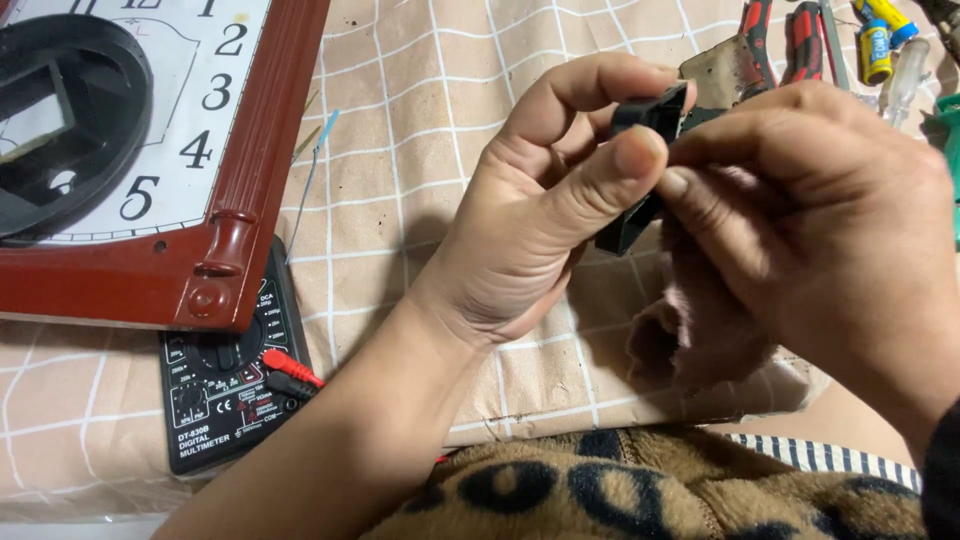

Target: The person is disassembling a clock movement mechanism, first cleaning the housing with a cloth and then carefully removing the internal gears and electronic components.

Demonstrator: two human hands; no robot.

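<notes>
Open checked cloth [400, 150] lay between the red-framed wall clock [150, 150] and the left hand [540, 210], leaving room to pass; the black multimeter [230, 390] blocked the near-left corner; pliers [780, 40] and batteries [880, 40] crowded the far-right edge beyond the right hand [820, 220].

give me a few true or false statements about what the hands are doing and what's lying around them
1. Both hands hold a small black plastic box. True: left hand and right hand pinch it together.
2. The red-framed wall clock lies partly over a black multimeter. True.
3. The right hand also holds a pinkish cloth. True.
4. The cloth on the table is plain blue. False: beige cloth with a white grid.
5. The red-handled pliers are in the left hand. False: they lie on the table behind.
</notes>
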